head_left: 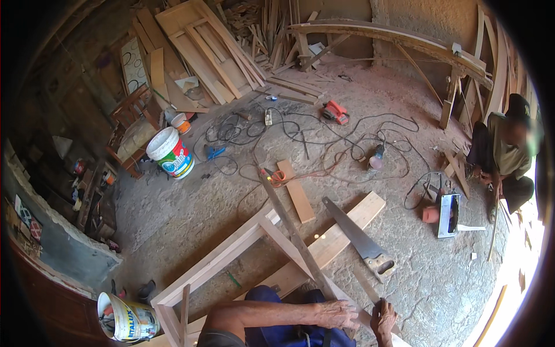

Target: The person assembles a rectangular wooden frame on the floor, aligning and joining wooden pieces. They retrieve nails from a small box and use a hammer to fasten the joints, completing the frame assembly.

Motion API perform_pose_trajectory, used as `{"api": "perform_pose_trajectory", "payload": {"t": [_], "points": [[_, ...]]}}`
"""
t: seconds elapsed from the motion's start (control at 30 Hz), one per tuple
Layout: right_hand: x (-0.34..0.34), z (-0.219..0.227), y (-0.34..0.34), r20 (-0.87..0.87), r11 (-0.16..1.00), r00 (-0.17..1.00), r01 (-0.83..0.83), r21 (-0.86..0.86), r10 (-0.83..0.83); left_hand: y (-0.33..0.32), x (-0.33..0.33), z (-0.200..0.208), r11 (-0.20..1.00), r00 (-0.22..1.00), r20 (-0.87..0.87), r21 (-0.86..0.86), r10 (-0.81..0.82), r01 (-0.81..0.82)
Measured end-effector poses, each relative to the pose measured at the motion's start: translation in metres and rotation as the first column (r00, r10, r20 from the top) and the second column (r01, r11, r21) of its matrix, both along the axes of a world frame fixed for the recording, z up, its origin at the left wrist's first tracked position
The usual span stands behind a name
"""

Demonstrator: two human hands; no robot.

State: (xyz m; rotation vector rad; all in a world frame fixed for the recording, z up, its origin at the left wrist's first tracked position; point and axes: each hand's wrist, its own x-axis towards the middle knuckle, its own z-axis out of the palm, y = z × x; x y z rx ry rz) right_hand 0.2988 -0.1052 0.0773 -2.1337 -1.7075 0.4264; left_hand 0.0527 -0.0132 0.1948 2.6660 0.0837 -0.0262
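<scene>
A carpentry workshop: stacked timber (202,52), a handsaw (358,240), power tools and cables on a dusty floor (173,214).

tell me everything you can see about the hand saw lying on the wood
The hand saw has a long, tapering grey metal blade and a pale wooden handle with a grip hole. It lies flat, unheld, with the blade's narrow tip pointing up the picture and left and the handle toward the person. The blade rests diagonally across a pale wooden plank; the handle hangs over onto the dusty concrete floor. No hand touches it; the person's right hand lies below it, clear of the handle.
</scene>
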Motion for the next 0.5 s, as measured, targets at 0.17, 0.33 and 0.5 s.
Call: {"api": "perform_pose_trajectory", "payload": {"t": [0.17, 0.33, 0.5], "points": [[-0.014, -0.011, -0.012, 0.262, 0.994, 0.965, -0.043, 0.1, 0.015, 0.053, 0.002, 0.061, 0.936, 0.979, 0.173, 0.349, -0.11, 0.043], [-0.021, -0.02, -0.009, 0.158, 0.996, 0.986, -0.068, 0.049, 0.06, 0.309, -0.089, 0.277, 0.468, 0.834, 0.33, 0.708, 0.443, -0.529], [-0.005, -0.034, -0.012, -0.015, 0.993, 0.995, -0.093, 0.071, 0.094, 0.318, -0.136, 0.38, 0.056, 0.177, 0.755, 0.183, 0.632, -0.981]]}}
